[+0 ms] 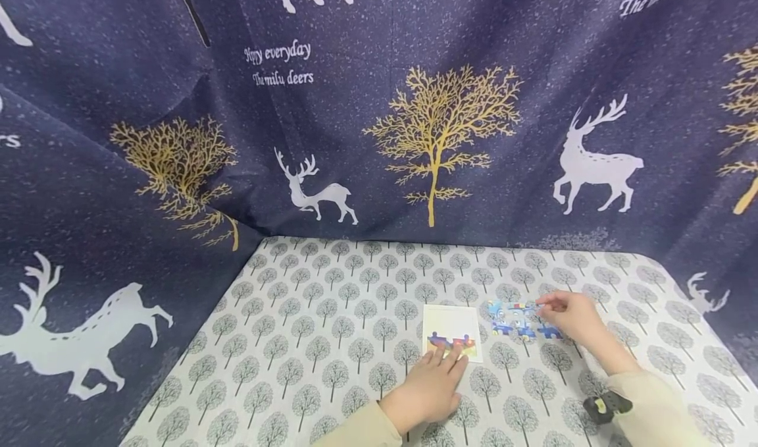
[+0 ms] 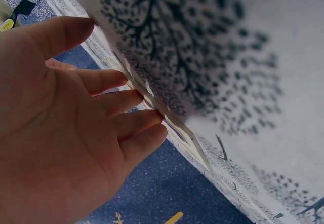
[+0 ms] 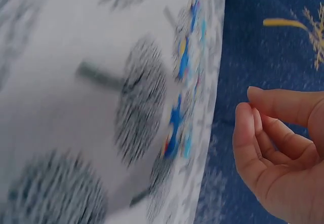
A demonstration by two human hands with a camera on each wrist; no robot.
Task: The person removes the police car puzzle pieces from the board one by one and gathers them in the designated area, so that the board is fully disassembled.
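A: Where's the L hand [image 1: 428,386]?
B: On the white puzzle tray [image 1: 451,318], at its low edge, nearest the person. Fingers out pretty straight, tips touching it. No grip.
A: What's in the tray?
B: A row of puzzle pcs [image 1: 451,343] along the low part, w/ knobs poking up. The top part shows plain white.
A: And the R hand [image 1: 567,318]?
B: Over by the loose blue pcs [image 1: 522,330], at their R end. Thumb + pointer tips are close together, other fingers bent. Can't tell if it's got a pc.
A: Where are those loose ones?
B: Just R of the tray, apart from it, lying near each other on the tree-print cloth [image 1: 296,341]. Mostly blue, w/ bits of red + yellow.
A: Anything else?
B: Yep, dark blue cloth [image 1: 355,118] behind, w/ white deer [image 1: 598,174] + gold trees [image 1: 435,151]. Both sleeves [image 1: 657,407] are pale yellow.
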